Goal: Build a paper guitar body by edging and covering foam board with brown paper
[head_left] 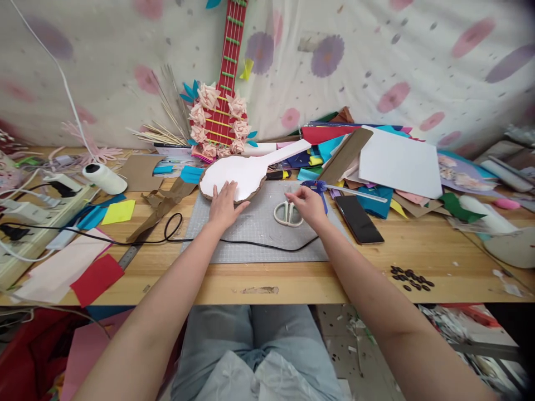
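A white guitar-shaped cutout (246, 167) with a brown rim lies on the grey cutting mat (267, 245), its neck pointing to the back right. My left hand (224, 206) rests on its round body, fingers spread. My right hand (308, 205) is over the mat, thumb and fingertips pinched together; whether something small is between them I cannot make out. Just beneath those fingers are the pale handles of a pair of scissors (281, 216). Beyond that hand, partly hidden by it, lies a blue glue gun (320, 188) with a translucent glue stick (359, 192) sticking out.
A red paper guitar (225, 106) with pink flowers stands against the curtain. A black cable (267, 245) crosses the mat. On the right are a phone (359, 219), paper scraps and dark beads (412, 278); on the left, a thread spool (104, 177) and a power strip (45, 223).
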`<state>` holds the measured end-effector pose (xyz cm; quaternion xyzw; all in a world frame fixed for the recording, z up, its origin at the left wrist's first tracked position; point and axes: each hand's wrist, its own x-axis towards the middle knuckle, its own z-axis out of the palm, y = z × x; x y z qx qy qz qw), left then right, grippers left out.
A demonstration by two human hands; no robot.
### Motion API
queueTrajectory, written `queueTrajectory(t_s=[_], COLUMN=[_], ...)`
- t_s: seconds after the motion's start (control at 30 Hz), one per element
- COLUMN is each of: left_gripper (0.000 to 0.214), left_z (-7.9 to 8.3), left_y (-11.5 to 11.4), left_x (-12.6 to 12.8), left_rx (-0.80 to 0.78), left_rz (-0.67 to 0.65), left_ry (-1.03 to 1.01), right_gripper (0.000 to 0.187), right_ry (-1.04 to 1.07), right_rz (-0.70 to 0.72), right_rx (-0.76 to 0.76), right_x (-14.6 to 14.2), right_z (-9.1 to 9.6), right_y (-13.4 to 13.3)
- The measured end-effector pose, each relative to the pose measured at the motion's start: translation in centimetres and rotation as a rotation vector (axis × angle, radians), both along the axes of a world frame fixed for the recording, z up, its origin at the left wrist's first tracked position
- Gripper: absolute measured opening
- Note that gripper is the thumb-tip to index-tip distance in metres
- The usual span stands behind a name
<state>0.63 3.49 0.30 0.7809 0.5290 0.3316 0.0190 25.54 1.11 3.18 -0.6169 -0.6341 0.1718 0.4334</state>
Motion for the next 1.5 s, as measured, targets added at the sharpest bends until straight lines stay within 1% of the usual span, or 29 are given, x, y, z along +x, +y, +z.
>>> queueTrajectory(t_s=[0.1,0.17,0.23,0.3,0.4,0.43,0.5,0.57,0.67,0.77,0.87,1.0,1.07,1.17,1.23,1.3,1.37,1.43,1.5], left_gripper=[0.058,0.055,0.055,0.055,0.054,0.053,0.050,0.044,0.045,0.058,0.063,0.066,0.065,0.063,0.061,0.059,0.057,0.055,0.055], left_z=[-0.3,-0.5,-0.6,-0.8,-1.1,-1.2,-1.4,-1.5,-1.4,-1.3,-1.2,-1.3,-1.4,-1.5,-1.5,-1.4,-1.4,-1.3,-1.2], left_y=[0.6,0.8,0.6,0.1,-0.6,-0.8,-1.0,-1.0,-1.0,-1.0,-1.0,-0.9,-0.9,-0.8,-0.7,-0.6,-0.5,-0.5,-0.5], left_x=[0.4,0.3,-0.1,-0.6,-1.1,-1.1,-1.1,-1.0,-0.8,-0.6,-0.2,0.5,0.7,0.8,0.7,0.7,0.6,0.5,0.3], left_rx=[-0.027,-0.035,-0.042,-0.042,-0.023,-0.019,-0.025,-0.038,-0.039,-0.033,-0.061,-0.091,-0.086,-0.089,-0.101,-0.115,-0.129,-0.144,-0.167], left_rz=[0.008,0.007,0.001,-0.014,-0.022,-0.016,-0.001,0.007,0.009,0.011,0.028,0.045,0.048,0.042,0.045,0.058,0.069,0.068,0.052], left_ry=[-0.023,-0.048,-0.058,-0.060,-0.079,-0.088,-0.102,-0.122,-0.144,-0.143,-0.149,-0.151,-0.153,-0.153,-0.150,-0.153,-0.170,-0.210,-0.264], right_gripper=[0.048,0.052,0.051,0.048,0.049,0.051,0.050,0.042,0.037,0.039,0.042,0.042,0.043,0.046,0.047,0.047,0.046,0.045,0.044], right_ry=[-0.120,-0.213,-0.267,-0.285,-0.304,-0.315,-0.335,-0.335,-0.290,-0.207,-0.138,-0.118,-0.075,0.060,0.181,0.298,0.377,0.403,0.389], right_rz=[-0.078,-0.205,-0.337,-0.402,-0.387,-0.382,-0.375,-0.368,-0.366,-0.383,-0.376,-0.341,-0.322,-0.269,-0.196,-0.091,0.036,0.171,0.297], right_rx=[-0.047,-0.108,-0.177,-0.180,-0.093,-0.085,-0.120,-0.172,-0.200,-0.178,-0.148,-0.137,-0.109,-0.045,-0.027,-0.028,-0.058,-0.138,-0.249], right_x=[3.0,4.7,6.0,6.8,6.9,6.8,6.5,6.3,6.4,6.5,6.2,5.8,5.9,5.9,5.7,5.2,4.4,3.4,2.3], right_z=[-0.2,-0.3,-0.6,-1.2,-2.4,-2.8,-3.6,-4.0,-4.2,-4.1,-4.0,-4.0,-4.1,-4.3,-4.1,-3.5,-2.3,-0.9,0.7], right_y=[-1.0,-1.4,-1.4,-0.9,0.2,0.6,1.3,1.8,2.0,1.8,1.6,1.4,1.5,1.6,1.5,1.0,0.4,-0.2,-0.5])
